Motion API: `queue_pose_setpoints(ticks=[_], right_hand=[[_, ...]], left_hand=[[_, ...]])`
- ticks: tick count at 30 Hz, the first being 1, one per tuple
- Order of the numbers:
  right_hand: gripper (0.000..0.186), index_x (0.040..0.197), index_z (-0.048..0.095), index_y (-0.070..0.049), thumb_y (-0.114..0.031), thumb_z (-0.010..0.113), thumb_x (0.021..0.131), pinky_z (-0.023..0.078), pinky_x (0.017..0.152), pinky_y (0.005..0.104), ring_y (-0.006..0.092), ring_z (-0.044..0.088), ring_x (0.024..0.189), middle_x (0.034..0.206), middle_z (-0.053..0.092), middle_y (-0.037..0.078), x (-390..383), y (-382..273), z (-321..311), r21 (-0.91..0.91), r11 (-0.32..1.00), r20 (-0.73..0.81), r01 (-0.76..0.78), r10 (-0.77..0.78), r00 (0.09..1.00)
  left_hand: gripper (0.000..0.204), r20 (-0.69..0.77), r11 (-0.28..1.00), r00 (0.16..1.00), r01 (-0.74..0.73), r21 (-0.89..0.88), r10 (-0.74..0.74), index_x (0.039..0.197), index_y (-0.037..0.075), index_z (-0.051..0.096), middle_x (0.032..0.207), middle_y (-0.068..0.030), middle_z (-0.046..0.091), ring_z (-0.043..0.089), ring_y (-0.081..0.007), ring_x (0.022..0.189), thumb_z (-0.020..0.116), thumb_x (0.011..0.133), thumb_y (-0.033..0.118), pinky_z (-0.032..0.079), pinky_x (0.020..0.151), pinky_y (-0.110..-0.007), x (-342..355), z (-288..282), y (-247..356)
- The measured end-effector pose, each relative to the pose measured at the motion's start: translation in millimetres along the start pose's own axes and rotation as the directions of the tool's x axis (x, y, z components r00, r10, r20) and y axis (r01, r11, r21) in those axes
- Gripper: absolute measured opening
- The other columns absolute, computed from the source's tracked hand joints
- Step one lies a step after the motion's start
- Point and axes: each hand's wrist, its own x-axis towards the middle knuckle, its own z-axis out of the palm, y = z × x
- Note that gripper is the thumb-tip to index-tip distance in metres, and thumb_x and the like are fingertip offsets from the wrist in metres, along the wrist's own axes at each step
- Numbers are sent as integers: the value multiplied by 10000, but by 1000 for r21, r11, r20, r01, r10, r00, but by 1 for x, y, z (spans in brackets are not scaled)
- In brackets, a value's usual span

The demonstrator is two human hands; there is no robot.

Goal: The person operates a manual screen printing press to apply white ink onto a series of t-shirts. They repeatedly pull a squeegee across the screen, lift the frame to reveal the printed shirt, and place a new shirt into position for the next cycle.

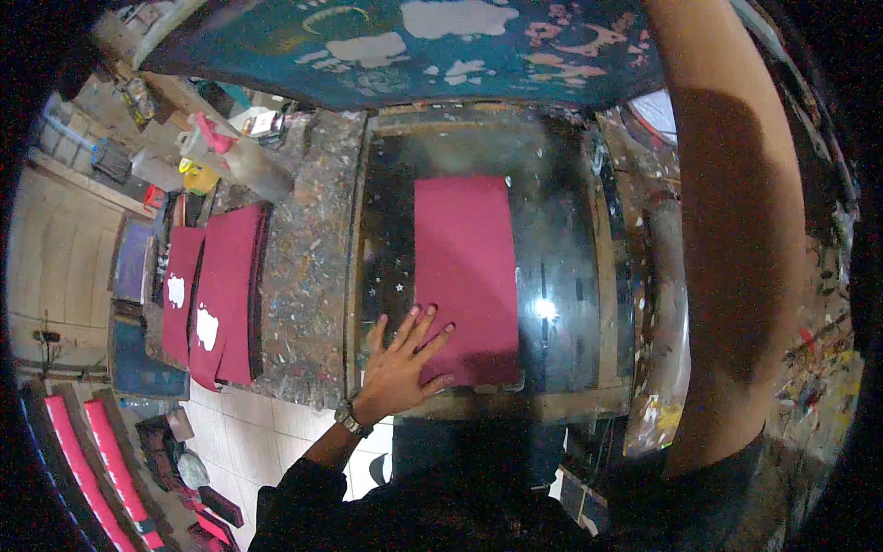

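Observation:
A plain maroon fabric panel (467, 248) lies lengthwise on the dark, glossy board of the worktable (561, 230). My left hand (402, 359), with a watch at its wrist, rests on the panel's near left edge, fingers spread and palm down. My right arm stretches up along the right side, and its hand is beyond the top of the picture. Above the board's far edge, a teal printing screen (359, 78) with pale patches is raised at a tilt.
Left of the board, maroon panels bearing white printed shapes (232, 267) lie stacked on the paint-stained bench (303, 267). A cloudy bottle (262, 170) and a yellow container (198, 177) stand behind them. Long pink-and-white strips (115, 469) lie at the lower left, beside the tiled floor (248, 432).

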Motion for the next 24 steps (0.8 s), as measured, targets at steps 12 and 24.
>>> queue_pose_setpoints(ticks=[12, 24], right_hand=[[940, 1245, 683, 21, -818, 579, 834, 531, 977, 483, 424, 688, 1123, 1153, 719, 272, -85, -63, -4, -365, 904, -15, -222, 233, 972], [437, 1151, 616, -146, -508, 694, 919, 488, 891, 568, 353, 721, 869, 855, 728, 150, -351, -100, 123, -205, 975, 497, -83, 177, 850]], left_hand=[[785, -124, 999, 991, -45, -15, 43, 1627, 226, 335, 1706, -153, 246, 257, -378, 1556, 550, 984, 622, 162, 1234, -627, -10, 1, 4], [424, -21, -107, 644, -160, -981, -764, 1333, -26, 425, 1127, -196, 653, 743, -261, 957, 622, 1056, 229, 637, 796, -372, -59, 23, -8]])
